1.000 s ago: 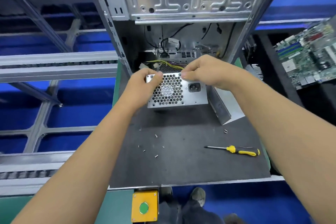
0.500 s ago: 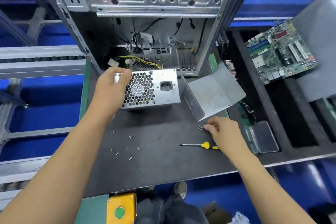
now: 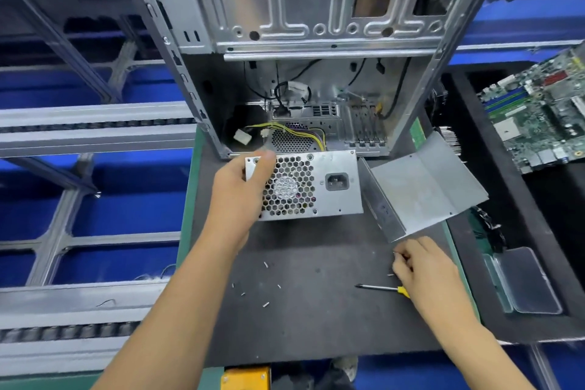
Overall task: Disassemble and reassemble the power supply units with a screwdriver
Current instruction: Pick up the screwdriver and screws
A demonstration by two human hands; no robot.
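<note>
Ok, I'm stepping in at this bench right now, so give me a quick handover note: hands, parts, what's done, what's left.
Left hand grips the left end of the power supply unit, which stands on the dark mat in front of the open computer case.
Right hand is down on the mat, fingers pinching at a small screw; whether it is lifted is unclear.
Screwdriver lies on the mat, handle under the right hand.
Done: metal cover is off, lying right of the unit; loose screws are scattered on the mat.
Left: refit the cover and drive the screws back in.
</note>
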